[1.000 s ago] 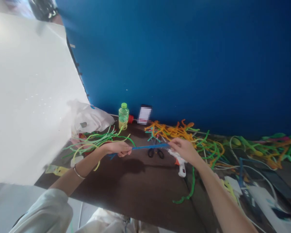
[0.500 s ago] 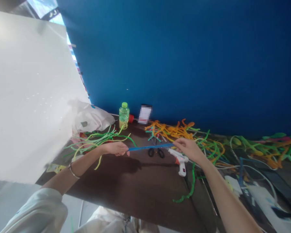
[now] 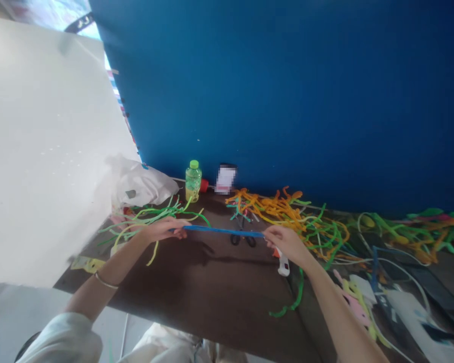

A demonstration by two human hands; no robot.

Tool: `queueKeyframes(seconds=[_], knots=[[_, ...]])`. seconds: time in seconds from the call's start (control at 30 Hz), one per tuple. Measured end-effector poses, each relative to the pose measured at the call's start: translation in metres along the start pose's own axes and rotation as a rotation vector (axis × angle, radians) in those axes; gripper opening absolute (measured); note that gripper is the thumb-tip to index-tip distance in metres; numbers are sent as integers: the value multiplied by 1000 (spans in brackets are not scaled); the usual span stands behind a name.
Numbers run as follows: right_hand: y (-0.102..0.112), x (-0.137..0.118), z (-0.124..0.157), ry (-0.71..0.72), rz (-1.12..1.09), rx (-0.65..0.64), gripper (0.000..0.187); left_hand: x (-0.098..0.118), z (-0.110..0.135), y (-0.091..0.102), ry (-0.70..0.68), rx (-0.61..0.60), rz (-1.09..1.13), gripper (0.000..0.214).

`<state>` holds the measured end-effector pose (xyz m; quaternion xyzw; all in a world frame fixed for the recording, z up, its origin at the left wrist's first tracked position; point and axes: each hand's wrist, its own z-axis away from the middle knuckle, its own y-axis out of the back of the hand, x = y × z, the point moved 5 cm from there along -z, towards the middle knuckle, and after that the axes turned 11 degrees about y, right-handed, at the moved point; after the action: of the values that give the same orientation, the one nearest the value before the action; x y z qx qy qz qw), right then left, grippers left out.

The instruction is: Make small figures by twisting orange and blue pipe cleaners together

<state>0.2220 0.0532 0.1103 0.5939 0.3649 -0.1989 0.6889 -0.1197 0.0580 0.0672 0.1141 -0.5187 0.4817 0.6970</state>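
Stretched level above the table is a blue pipe cleaner (image 3: 223,231), or a thin bundle of them. One end is pinched in my left hand (image 3: 164,229), the other in my right hand (image 3: 285,243). Below the strip, scissors (image 3: 243,239) lie with their black handles toward me. A white glue gun (image 3: 283,265) rests under my right hand, which hides part of it. Behind my left hand spread light green and yellow pipe cleaners (image 3: 155,216).
A green-capped bottle (image 3: 193,181) and a phone (image 3: 226,178) stand at the back by the blue wall. Orange pipe-cleaner pieces (image 3: 272,205) and green ones (image 3: 335,237) heap along the right. A white plastic bag (image 3: 147,181) lies back left; a cable (image 3: 408,254) runs at right.
My left hand has moved left along the blue strip, and more of it shows near that hand. My right hand has shifted slightly left and down, now covering more of the glue gun.
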Motion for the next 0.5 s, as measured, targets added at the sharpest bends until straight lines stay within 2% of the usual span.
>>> queueKeyframes(seconds=[0.13,0.23,0.33,0.43,0.5], knots=[[-19,-6,1,-10,-101,-28,29,-5,-9,1,-229,28,641,34],[-26,-5,-1,-14,-107,-1,28,-7,-16,-3,-344,102,920,30],[-30,0,0,-33,-111,6,28,-5,-21,-7,-409,176,944,29],[-32,1,4,-37,-116,10,26,-8,-27,-7,-377,284,762,15],[-32,-2,6,-30,-101,26,24,-8,-29,-8,-378,308,610,16]])
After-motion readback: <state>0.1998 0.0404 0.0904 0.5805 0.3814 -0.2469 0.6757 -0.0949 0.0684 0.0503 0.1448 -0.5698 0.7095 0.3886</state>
